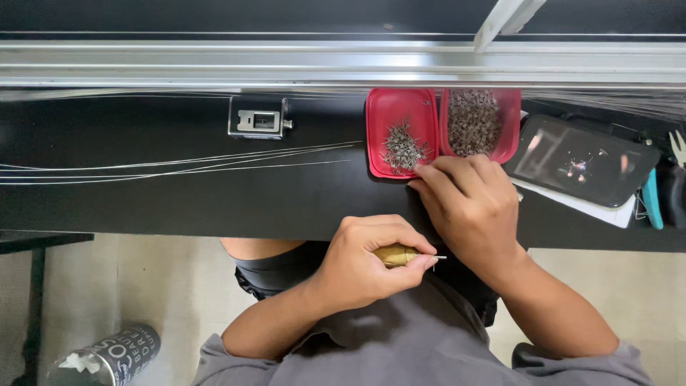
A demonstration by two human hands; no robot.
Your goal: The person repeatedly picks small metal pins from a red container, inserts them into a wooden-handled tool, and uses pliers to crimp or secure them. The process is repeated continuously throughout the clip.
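Closest to the camera, the left hand (364, 261) is gripping a small brass-coloured hand tool (397, 254) in a closed fist at lower centre of the frame. Thumb and forefinger are pinching the tool near its front end, and a thin metal tip (437, 257) is projecting to the right from between them. This tip is pointing toward the wrist side of the right hand (471, 207), just beside it.

Right of centre, the right hand is resting palm-down on the black workbench (179, 200). Its fingers are curled and reaching to the near edge of a red plastic tray (400, 107). Whether the fingertips are pinching anything cannot be determined, since the back of the hand is covering them.

Inside this tray, a loose cluster of small metal pins (404, 146) is lying. Touching its right side, a second red tray (506, 114) is holding a dense heap of small dark parts (473, 121).

Further right, a dark-screened tablet (582, 161) is lying tilted on white sheets, with teal-handled pliers (652, 196) at the right edge.

Left of the trays, fine wires (179, 163) are running across the bench surface toward the left edge. Above them, a small metal block fixture (259, 119) is sitting below an aluminium rail (214, 64) that is spanning the upper frame.

At lower left, a dark cylindrical can (114, 355) holding crumpled tissue is standing on the floor.
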